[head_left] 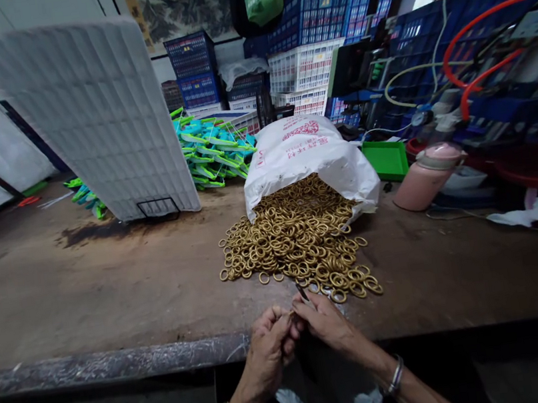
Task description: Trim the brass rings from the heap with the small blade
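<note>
My left hand (266, 344) is closed at the table's front edge, its fingertips pinching a brass-coloured ring (292, 317) that is mostly hidden. Close against it, my right hand (328, 322) is closed round a slim tool with a dark, pointed tip (301, 291), which sticks up past the fingers. The fingertips of both hands meet at the ring. Just beyond them lies a heap of brass-coloured rings (288, 242), spilling from the mouth of a white sack (291, 147) with red print that lies on its side.
On the wooden table (160, 285), a white ribbed panel (99, 119) stands upright at left. Behind it are green and blue plastic pieces (213, 149). A green tray (387, 160) and pink bottle (427, 178) stand right of the sack. Stacked crates (306, 64) rise behind.
</note>
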Demonstrator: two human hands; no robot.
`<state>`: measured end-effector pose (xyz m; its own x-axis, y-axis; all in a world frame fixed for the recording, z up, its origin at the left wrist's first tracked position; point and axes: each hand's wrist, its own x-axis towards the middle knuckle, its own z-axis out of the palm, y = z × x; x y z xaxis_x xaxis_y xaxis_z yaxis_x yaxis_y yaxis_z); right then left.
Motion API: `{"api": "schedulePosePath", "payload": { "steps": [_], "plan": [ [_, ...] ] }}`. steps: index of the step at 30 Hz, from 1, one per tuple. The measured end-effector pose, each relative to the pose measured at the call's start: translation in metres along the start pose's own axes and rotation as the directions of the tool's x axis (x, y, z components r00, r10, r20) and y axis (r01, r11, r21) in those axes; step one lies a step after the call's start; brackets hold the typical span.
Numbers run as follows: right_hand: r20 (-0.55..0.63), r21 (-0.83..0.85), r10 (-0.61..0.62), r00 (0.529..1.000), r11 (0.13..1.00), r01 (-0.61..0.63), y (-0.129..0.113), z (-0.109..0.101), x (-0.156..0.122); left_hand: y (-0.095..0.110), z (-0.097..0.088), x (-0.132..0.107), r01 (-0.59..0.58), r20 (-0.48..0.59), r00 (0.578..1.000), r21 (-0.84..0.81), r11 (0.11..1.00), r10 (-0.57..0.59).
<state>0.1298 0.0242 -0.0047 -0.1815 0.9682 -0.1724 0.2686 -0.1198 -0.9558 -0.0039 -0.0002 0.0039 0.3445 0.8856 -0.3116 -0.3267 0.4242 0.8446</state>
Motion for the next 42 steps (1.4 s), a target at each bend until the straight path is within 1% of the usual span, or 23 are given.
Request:
{"api": "schedulePosePath", "payload": {
  "steps": [2, 4, 5, 7, 8, 10, 13, 16, 20, 25, 29, 31, 34, 36, 38, 42],
  "plan": [
    [-0.049, -0.066, 0.008, 0.999, 0.998, -0.011, 0.002, -0.001, 0.000, 0.000, 0.000, -0.001, 0.000, -0.019, 1.000, 0.001, 1.000, 0.000],
    [-0.104, -0.230, -0.046, 0.994, 0.973, 0.021, 0.004, -0.002, 0.000, 0.000, 0.001, -0.001, -0.014, -0.054, 0.998, 0.003, 1.000, 0.014],
    [-0.109, -0.327, -0.088, 0.990, 0.944, 0.048, 0.005, -0.002, -0.002, 0.000, 0.001, 0.000, -0.023, -0.073, 0.997, 0.004, 1.000, 0.023],
    [-0.059, -0.489, -0.151, 0.987, 0.866, 0.103, 0.007, -0.001, -0.005, -0.001, 0.001, 0.001, -0.036, -0.107, 0.994, 0.004, 0.999, 0.036],
    [-0.025, -0.544, -0.164, 0.986, 0.830, 0.125, 0.008, 0.000, -0.007, -0.001, 0.001, 0.002, -0.042, -0.116, 0.992, 0.005, 0.999, 0.042],
    [0.026, -0.619, -0.172, 0.985, 0.771, 0.151, 0.009, 0.002, -0.010, -0.002, 0.001, 0.003, -0.053, -0.127, 0.990, 0.010, 0.999, 0.054],
    [0.052, -0.698, -0.177, 0.983, 0.697, 0.163, 0.011, 0.004, -0.011, -0.003, 0.001, 0.004, -0.051, -0.143, 0.988, 0.031, 0.998, 0.055],
    [0.078, -0.737, -0.192, 0.978, 0.650, 0.186, 0.011, 0.005, -0.013, -0.002, 0.001, 0.002, -0.036, -0.166, 0.985, 0.039, 0.999, 0.042],
    [0.101, -0.754, -0.189, 0.977, 0.626, 0.199, 0.010, 0.005, -0.015, -0.005, -0.002, 0.000, -0.015, -0.182, 0.983, 0.038, 0.999, 0.022],
    [0.085, -0.799, -0.164, 0.983, 0.578, 0.166, 0.009, 0.007, -0.017, -0.012, -0.008, 0.002, -0.030, -0.149, 0.988, 0.010, 0.999, 0.032],
    [0.071, -0.841, -0.167, 0.983, 0.521, 0.149, 0.003, 0.009, -0.015, -0.013, -0.010, 0.001, -0.035, -0.126, 0.992, -0.075, 0.997, 0.025],
    [0.030, -0.859, -0.161, 0.987, 0.501, 0.108, 0.002, 0.008, -0.010, -0.010, -0.009, -0.002, -0.024, -0.102, 0.995, -0.120, 0.993, 0.012],
    [-0.108, -0.881, -0.137, 0.985, 0.472, -0.031, 0.001, 0.001, 0.005, -0.006, -0.007, -0.009, 0.010, -0.049, 0.999, -0.163, 0.987, -0.018],
    [-0.185, -0.884, -0.130, 0.974, 0.455, -0.107, 0.000, -0.005, 0.016, -0.005, -0.006, -0.010, 0.034, -0.026, 0.999, -0.211, 0.977, -0.040],
    [-0.234, -0.883, -0.131, 0.963, 0.443, -0.154, -0.001, -0.009, 0.025, -0.005, -0.005, -0.010, 0.048, -0.032, 0.998, -0.272, 0.961, -0.059],
    [-0.282, -0.891, -0.153, 0.947, 0.407, -0.199, 0.000, -0.011, 0.037, -0.005, -0.006, -0.005, 0.067, -0.099, 0.989, -0.348, 0.935, -0.108]
  ]
}}
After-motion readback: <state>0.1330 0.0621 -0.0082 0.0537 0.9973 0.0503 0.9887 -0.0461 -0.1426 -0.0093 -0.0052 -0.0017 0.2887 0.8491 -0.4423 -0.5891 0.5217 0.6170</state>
